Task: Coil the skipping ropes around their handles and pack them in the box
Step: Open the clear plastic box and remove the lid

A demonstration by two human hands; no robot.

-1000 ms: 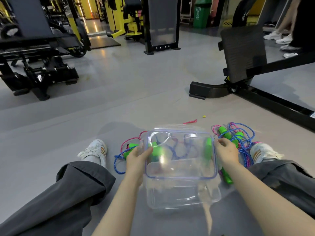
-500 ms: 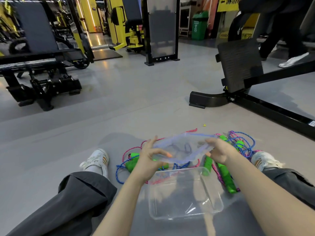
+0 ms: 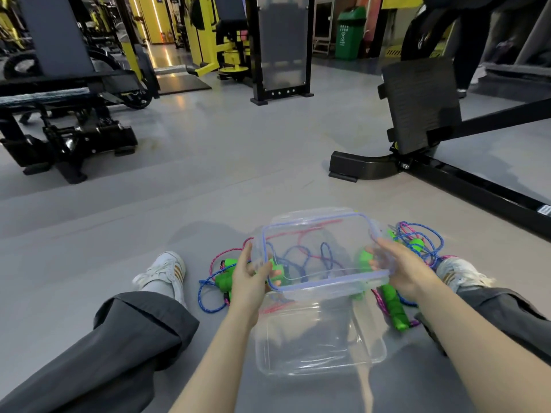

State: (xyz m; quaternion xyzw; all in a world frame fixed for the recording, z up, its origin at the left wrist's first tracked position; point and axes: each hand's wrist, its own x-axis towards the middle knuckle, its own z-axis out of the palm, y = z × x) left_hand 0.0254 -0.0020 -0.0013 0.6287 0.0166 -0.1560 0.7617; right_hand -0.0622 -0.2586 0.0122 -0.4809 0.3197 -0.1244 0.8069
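A clear plastic box (image 3: pixel 320 365) sits open on the grey floor between my legs, with nothing in it. Above its far side I hold its clear lid (image 3: pixel 322 234), rimmed in blue, tilted toward me. My left hand (image 3: pixel 249 278) grips the lid's left edge and my right hand (image 3: pixel 399 269) grips its right edge. Behind the lid lie tangled skipping ropes with green handles: one blue and pink bunch (image 3: pixel 220 281) at the left, another (image 3: pixel 417 242) at the right. A long green handle (image 3: pixel 395 308) lies beside the box on the right.
My legs in dark trousers (image 3: pixel 125 347) and white shoes (image 3: pixel 162 272) spread to both sides. A black bench frame (image 3: pixel 447 180) stands at the right, a black machine (image 3: pixel 65 135) at the far left. Open grey floor lies ahead.
The lid has come off the box and risen; it was tipped up edge-on half a second ago and now faces me more flatly, farther from the box.
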